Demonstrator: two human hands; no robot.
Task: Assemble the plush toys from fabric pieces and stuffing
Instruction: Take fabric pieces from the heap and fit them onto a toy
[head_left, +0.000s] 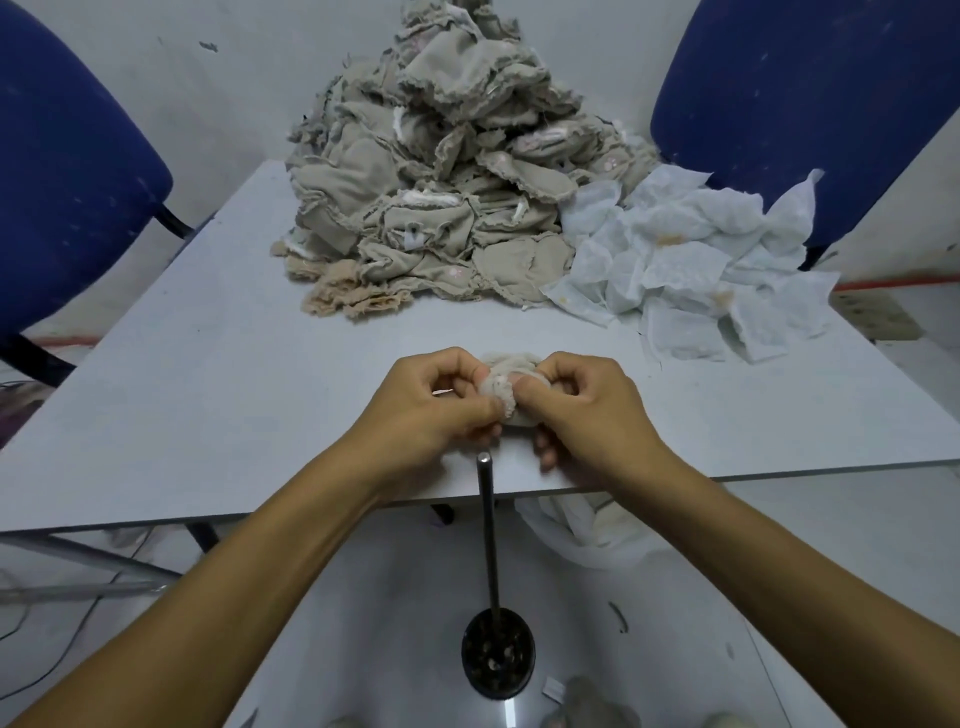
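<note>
Both hands meet over the near edge of the table (208, 364), where the left hand (441, 405) and the right hand (587, 405) pinch one small beige fabric piece (501, 382) between curled fingers and thumbs, each grasping an opposite side. The piece is held just above the tabletop, close to the body, presumably so its opening can be spread and worked with both thumbs; whether it is being turned right side out or readied for filling cannot be told. Directly below the hands an upright metal rod (487, 525) rises from a dark round base (497, 660) on the floor, its tip just under the fabric, a position that suggests it serves as a pushing or turning post. At the far side of the table a tall heap of grey-beige fabric pieces (441, 171) is stacked within reach as the supply, and to its right lies a spread of white stuffing packets (691, 270), kept apart from the shells so each can be drawn separately. Two blue chairs (67, 171) flank the table against the wall. The task appears to be at an early stage for this piece.
</note>
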